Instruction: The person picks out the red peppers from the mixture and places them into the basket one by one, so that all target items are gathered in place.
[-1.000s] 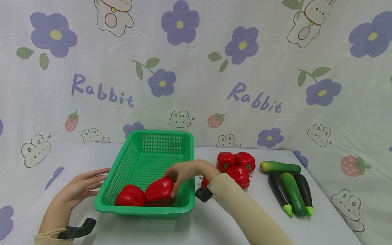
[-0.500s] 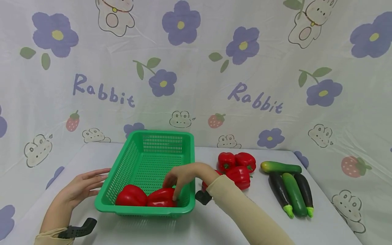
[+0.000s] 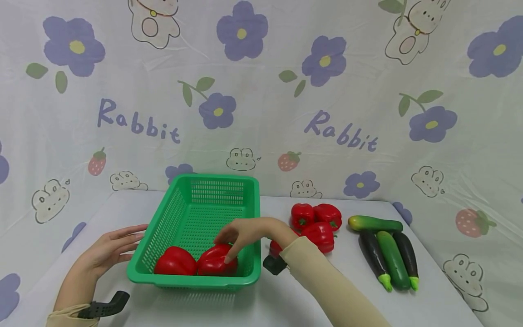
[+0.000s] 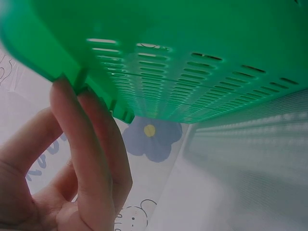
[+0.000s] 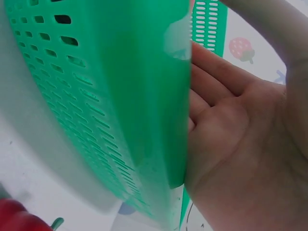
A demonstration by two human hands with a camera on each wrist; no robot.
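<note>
A red bell pepper (image 3: 210,263) lies in the near right corner of the green basket (image 3: 194,280), and my right hand (image 3: 247,234) holds it from above, thumb on the near side and fingers behind. Beside it, to the left, sits another red bell pepper (image 3: 175,262). In the right wrist view the basket wall hides the fingertips of my right hand (image 5: 236,125). At the basket's left side is my left hand (image 3: 108,250), its fingers extended. The left wrist view shows fingertips of this left hand (image 4: 86,159) touching the underside of the rim.
Right of the basket, several red bell peppers (image 3: 318,236) are grouped on the white table (image 3: 347,290). Farther right lie a green and yellow cucumber-like vegetable (image 3: 373,223), a dark green one (image 3: 393,259) and two eggplants (image 3: 404,252). A printed curtain (image 3: 261,91) hangs behind.
The pepper under my right hand has turned and settled lower against the other pepper, with the hand shifting slightly. My left hand has stayed at the basket's side.
</note>
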